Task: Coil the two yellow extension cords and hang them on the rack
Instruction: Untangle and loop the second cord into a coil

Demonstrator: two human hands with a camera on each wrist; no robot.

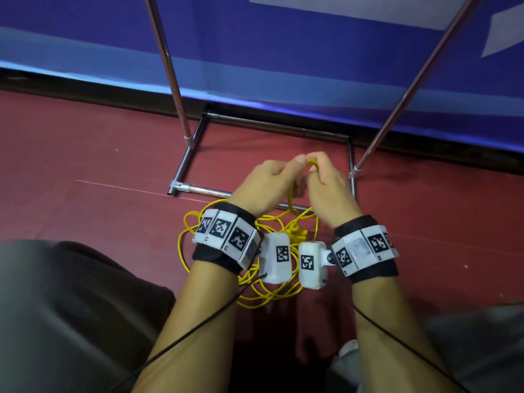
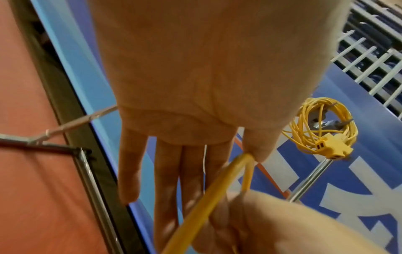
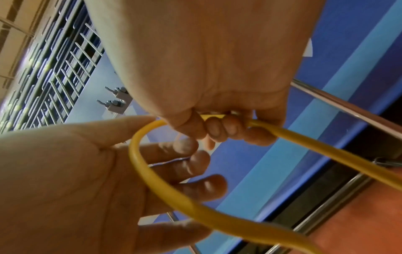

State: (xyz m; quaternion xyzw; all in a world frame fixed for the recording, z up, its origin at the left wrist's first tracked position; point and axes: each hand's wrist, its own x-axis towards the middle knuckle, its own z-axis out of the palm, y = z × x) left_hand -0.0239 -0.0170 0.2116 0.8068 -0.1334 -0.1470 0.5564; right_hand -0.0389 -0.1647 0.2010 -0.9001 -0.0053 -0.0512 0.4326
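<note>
both hands raised over loose cord [image 1: 255,290] on floor [image 1: 85,165]: left hand [image 1: 266,185] pinching cord loop, fingers straight; right hand [image 1: 326,188] clenched round same loop.

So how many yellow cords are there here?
2. One coiled cord already hangs on the rack. The loose cord lies tangled on the floor, one loop held by both hands. More could be hidden.

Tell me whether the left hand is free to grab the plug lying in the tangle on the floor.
Probably not right now: the left hand pinches the yellow cord with the right hand. The plug lies uncovered below the wrists.
</note>
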